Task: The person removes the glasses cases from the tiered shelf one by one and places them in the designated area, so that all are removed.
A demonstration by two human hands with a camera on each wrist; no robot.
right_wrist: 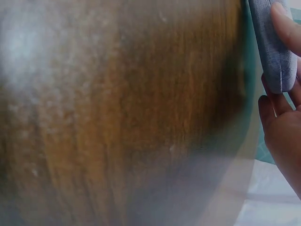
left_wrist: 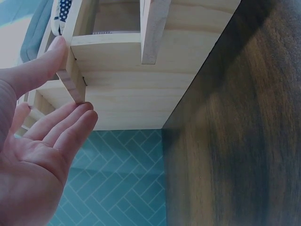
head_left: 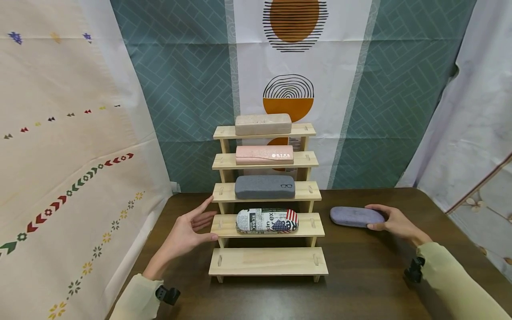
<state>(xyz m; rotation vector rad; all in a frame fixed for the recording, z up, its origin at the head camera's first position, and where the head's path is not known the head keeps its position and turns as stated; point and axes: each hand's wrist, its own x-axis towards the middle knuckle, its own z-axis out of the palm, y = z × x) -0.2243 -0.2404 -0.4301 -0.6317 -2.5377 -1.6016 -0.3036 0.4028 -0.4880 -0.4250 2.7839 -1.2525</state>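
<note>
At the right, my right hand [head_left: 396, 223] holds a purple-grey glasses case [head_left: 352, 216] by its right end, thumb on the near side and fingers on the far side. In the right wrist view the case [right_wrist: 273, 52] appears at the upper right. My left hand [head_left: 187, 231] grips the left end of a stepped wooden display stand [head_left: 268, 262], thumb and fingertips against opposite edges of a board [left_wrist: 71, 80]. On the stand lie a newspaper-print glasses case [head_left: 264, 221], a grey-blue one [head_left: 260, 187], a pink one [head_left: 256, 154] and a beige one [head_left: 262, 125].
The stand is on a dark wooden table [head_left: 360, 284]. Behind it hangs a patterned green and white cloth [head_left: 192, 89]. Light cloths with printed designs flank the table, one at left [head_left: 72, 155] and one at right [head_left: 476, 146].
</note>
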